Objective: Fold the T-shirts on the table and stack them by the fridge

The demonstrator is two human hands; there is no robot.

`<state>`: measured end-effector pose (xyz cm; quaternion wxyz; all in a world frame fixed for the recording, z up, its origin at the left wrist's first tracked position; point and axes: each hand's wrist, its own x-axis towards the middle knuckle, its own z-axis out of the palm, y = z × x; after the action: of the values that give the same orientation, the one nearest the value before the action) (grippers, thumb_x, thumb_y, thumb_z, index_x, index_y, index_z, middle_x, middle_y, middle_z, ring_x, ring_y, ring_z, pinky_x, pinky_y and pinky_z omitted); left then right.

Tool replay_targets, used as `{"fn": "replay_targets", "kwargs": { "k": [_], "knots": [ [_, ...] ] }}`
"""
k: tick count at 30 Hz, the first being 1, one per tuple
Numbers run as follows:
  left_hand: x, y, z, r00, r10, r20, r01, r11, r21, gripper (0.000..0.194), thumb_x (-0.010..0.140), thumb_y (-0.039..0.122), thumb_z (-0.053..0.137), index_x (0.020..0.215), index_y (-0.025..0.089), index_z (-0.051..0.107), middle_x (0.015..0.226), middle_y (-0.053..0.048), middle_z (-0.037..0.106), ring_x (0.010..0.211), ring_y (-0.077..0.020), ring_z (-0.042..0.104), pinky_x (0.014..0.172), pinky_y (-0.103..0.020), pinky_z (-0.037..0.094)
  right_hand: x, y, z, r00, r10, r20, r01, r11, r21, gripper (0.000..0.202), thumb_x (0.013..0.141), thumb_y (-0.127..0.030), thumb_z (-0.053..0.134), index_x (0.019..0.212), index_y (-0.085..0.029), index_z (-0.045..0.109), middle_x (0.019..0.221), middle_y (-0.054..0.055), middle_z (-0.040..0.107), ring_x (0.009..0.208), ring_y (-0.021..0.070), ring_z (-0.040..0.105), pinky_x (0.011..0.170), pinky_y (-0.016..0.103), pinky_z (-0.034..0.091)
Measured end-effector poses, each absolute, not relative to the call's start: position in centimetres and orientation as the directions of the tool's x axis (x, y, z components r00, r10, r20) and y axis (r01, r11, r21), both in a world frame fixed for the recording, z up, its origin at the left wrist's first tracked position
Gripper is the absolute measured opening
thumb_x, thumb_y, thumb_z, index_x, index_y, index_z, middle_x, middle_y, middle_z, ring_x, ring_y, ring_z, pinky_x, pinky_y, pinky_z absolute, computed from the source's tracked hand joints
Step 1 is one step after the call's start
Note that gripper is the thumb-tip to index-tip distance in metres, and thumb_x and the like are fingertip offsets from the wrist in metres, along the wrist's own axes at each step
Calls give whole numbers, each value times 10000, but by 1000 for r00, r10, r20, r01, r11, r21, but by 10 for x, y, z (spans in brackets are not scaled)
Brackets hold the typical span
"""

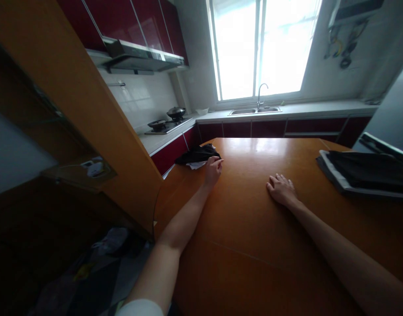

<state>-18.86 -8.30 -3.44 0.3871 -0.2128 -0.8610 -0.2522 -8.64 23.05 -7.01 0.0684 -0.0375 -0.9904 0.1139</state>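
Toward the far left of the wooden table (244,210), a crumpled black garment (198,153) lies with some white cloth (197,165) showing beneath it. My left hand (214,170) is at its right edge, fingers curled and pinched together against the black fabric; the exact grip is partly hidden. My right hand (282,188) rests palm down on the tabletop, its fingers spread and nothing in them. Farther right, a flat stack of folded dark and white clothes (369,171) sits apart from my right hand.
A wooden cabinet panel (122,145) rises close on the left. Behind the table are a gas stove (170,126) with pans, a white counter (303,109) and a sink (254,111) under the window. A pale appliance (397,105) stands at the right.
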Motion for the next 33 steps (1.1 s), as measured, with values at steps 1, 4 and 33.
{"fn": "replay_targets", "kwargs": {
  "k": [1,4,33],
  "knots": [
    [-184,-75,-37,-586,232,776,623,742,248,271,925,106,576,1092,203,767,1066,-85,670,1074,-209,606,988,-331,502,-86,231,-70,-988,88,129,56,972,-229,552,1017,-451,359,1459,-165,526,1605,161,387,1492,316,318,1203,515,231],
    [-172,-55,-44,-593,486,642,747,629,215,282,933,116,564,1084,237,769,1049,-51,699,1014,-173,650,939,-284,524,-87,231,-71,-987,82,138,49,973,-224,539,1014,-448,369,1443,-170,540,1600,160,396,1489,313,324,1200,515,237],
    [-165,-71,-31,-664,181,726,566,756,329,184,1040,202,438,1017,208,620,1053,-71,614,1018,-183,605,955,-283,484,-87,232,-72,-986,85,144,48,969,-243,539,1010,-449,386,1450,-174,532,1605,153,389,1494,299,317,1200,505,230]
  ]
}}
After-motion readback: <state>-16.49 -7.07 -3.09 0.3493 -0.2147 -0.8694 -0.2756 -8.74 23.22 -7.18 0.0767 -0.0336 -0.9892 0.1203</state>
